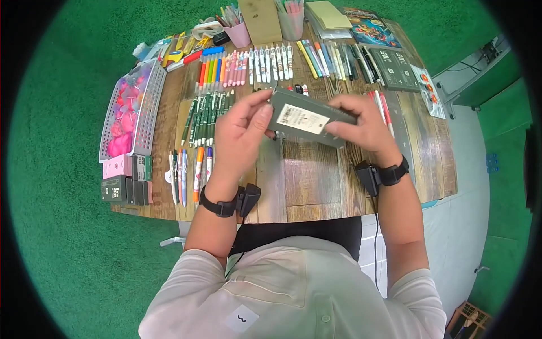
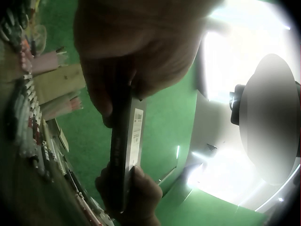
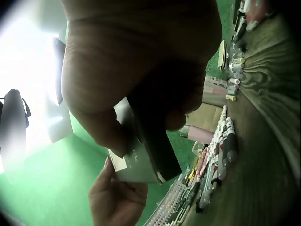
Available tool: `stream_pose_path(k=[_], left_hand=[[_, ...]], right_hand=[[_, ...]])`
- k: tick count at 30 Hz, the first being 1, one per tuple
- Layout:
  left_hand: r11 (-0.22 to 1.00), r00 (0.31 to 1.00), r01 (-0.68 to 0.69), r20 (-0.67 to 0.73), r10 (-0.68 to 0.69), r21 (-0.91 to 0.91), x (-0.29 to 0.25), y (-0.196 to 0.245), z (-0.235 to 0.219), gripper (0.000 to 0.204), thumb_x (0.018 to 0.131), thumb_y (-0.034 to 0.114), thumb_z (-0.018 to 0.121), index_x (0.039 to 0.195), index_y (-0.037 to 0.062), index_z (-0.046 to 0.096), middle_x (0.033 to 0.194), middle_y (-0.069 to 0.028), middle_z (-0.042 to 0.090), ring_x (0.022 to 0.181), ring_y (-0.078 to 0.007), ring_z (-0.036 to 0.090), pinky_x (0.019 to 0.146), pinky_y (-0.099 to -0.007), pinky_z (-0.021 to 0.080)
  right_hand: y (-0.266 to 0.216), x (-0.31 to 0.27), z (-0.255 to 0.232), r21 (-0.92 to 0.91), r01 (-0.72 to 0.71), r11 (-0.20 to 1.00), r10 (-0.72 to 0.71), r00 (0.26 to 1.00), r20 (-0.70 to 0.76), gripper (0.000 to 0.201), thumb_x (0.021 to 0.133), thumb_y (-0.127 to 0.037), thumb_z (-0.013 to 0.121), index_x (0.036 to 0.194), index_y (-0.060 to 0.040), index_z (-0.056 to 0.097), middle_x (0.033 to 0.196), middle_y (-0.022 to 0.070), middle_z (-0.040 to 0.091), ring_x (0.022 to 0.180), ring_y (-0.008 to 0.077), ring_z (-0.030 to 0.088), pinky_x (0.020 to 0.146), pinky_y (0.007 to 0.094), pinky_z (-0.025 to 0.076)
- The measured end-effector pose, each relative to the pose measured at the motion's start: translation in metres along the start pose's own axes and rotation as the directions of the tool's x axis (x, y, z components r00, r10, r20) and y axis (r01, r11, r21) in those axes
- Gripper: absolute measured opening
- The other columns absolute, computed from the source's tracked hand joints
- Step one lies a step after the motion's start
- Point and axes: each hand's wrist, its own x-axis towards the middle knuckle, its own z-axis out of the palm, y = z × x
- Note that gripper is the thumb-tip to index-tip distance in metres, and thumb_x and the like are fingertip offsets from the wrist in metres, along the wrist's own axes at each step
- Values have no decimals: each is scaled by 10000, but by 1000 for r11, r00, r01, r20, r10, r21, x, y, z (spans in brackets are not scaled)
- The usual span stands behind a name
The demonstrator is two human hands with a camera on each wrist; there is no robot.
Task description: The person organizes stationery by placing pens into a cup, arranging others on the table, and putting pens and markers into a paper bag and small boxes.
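A flat dark grey box [image 1: 301, 103] with a white barcode label [image 1: 303, 118] is held up over the table between both hands, slightly tilted. My left hand [image 1: 240, 133] pinches its left end, thumb on the labelled face. At the right end my right hand [image 1: 366, 129] grips it, thumb near the label's edge and fingers behind. The left wrist view shows the box [image 2: 123, 150] nearly edge-on. Seen from the right wrist, the box's far end [image 3: 141, 170] comes close to the camera side, with the left hand [image 3: 115, 200] on the label side.
Rows of green pens [image 1: 197, 121], white pens [image 1: 271, 63] and coloured markers [image 1: 209, 70] cover the wooden table [image 1: 313, 189]. A white basket [image 1: 153, 107] of pink items and small boxes [image 1: 116, 186] stand left. Dark boxes [image 1: 395, 68] lie at right; pen cups [image 1: 237, 35] stand behind.
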Motion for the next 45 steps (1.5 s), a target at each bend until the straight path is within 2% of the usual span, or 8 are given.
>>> stream_pose_path(k=[3, 11, 19, 23, 29, 32, 35, 45], left_hand=[[989, 994, 28, 104, -43, 144, -5, 7, 6, 412, 1075, 108, 538, 1462, -26, 496, 1099, -110, 725, 881, -123, 692, 649, -265, 566], [916, 960, 262, 178, -216, -303, -3, 1, 21, 454, 1069, 100, 437, 1513, 11, 405, 1207, -198, 704, 891, -274, 751, 639, -318, 628], [969, 996, 64, -40, -76, -237, -4, 4, 24, 483, 1042, 100, 535, 1499, -3, 416, 1193, -161, 699, 901, -208, 722, 704, -326, 622], [970, 993, 22, -107, -49, -242, -1, -5, 6, 393, 1050, 159, 606, 1387, -22, 516, 1062, -110, 737, 851, -155, 710, 703, -285, 590], [978, 990, 141, -4, -144, -153, -6, 5, 10, 356, 1008, 131, 687, 1321, 2, 575, 1113, -106, 736, 898, -94, 691, 684, -208, 526], [990, 997, -39, 60, 47, -134, -8, -1, 14, 428, 903, 88, 796, 1284, 19, 614, 1176, -80, 720, 1047, -112, 659, 834, -255, 520], [1000, 986, -18, 168, 21, -24, -9, -2, 8, 388, 900, 15, 766, 1259, -1, 620, 1162, -153, 735, 1092, -204, 693, 1011, -363, 523], [951, 977, 126, 202, -70, -282, -12, -14, 18, 235, 1034, 158, 590, 1192, -4, 654, 1124, -62, 706, 1064, -127, 640, 958, -290, 487]], right_hand=[[1, -2, -16, 168, -138, 976, 142, 990, -13, 351, 850, -241, 792, 1101, -10, 712, 925, 22, 711, 853, 106, 677, 756, 285, 550], [13, 1, -30, 400, -57, 915, 116, 985, -125, 380, 880, -279, 792, 1158, -37, 701, 937, 21, 715, 874, 80, 645, 788, 235, 493], [6, 7, -4, 250, -87, 964, 131, 977, -167, 328, 941, -201, 748, 1214, -27, 695, 1048, 40, 731, 991, 117, 662, 897, 276, 515], [1, 2, 6, 141, -206, 968, 187, 973, 137, 378, 849, -172, 845, 1169, -28, 706, 1052, 22, 740, 938, 105, 685, 828, 274, 548], [-9, 6, 41, -151, -17, 988, 57, 963, 263, 484, 719, -260, 774, 1125, -24, 655, 943, 181, 709, 828, 320, 702, 788, 400, 550], [-10, 4, 48, -113, -52, 992, 76, 972, 223, 476, 728, -179, 719, 1176, -51, 622, 926, 198, 704, 821, 402, 679, 767, 433, 546], [1, 6, 55, -132, -44, 990, 64, 987, 149, 440, 729, -146, 707, 1148, -51, 611, 898, 199, 690, 829, 431, 673, 749, 465, 537], [20, 4, 60, -215, 170, 962, -119, 966, 228, 426, 743, -146, 698, 1149, -45, 619, 1019, 196, 670, 950, 428, 649, 812, 499, 527]])
